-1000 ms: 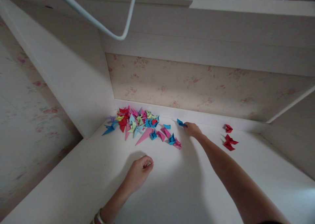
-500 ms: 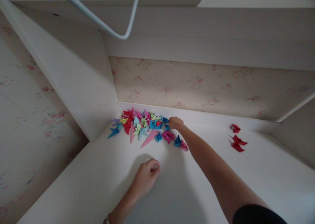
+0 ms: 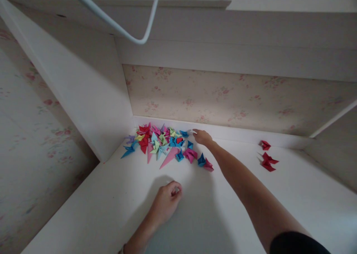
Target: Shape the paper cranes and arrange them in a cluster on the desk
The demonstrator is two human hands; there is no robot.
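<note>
A cluster of colourful folded-paper cranes [image 3: 156, 144] lies on the white surface near the back. My right hand [image 3: 203, 137] reaches to the right end of the cluster, a short gap from a blue paper crane [image 3: 184, 134]. Its index finger is stretched out, and I see nothing held in it. Just below the hand are a small blue folded paper [image 3: 190, 145], a magenta one [image 3: 190, 154], and a blue one [image 3: 201, 160] beside a pink one [image 3: 208, 165]. My left hand [image 3: 166, 200] rests nearer to me, fingers curled toward the thumb, no object showing in it.
Red folded papers [image 3: 268, 161] lie apart at the right. A white side panel [image 3: 92, 94] bounds the left, and a low ledge [image 3: 251, 135] runs along the back below floral wallpaper [image 3: 220, 97]. A pale cable [image 3: 134, 40] hangs overhead in front of a shelf.
My right hand has drawn slightly right, off the blue crane it was touching, and its index finger has straightened. The left hand keeps its place.
</note>
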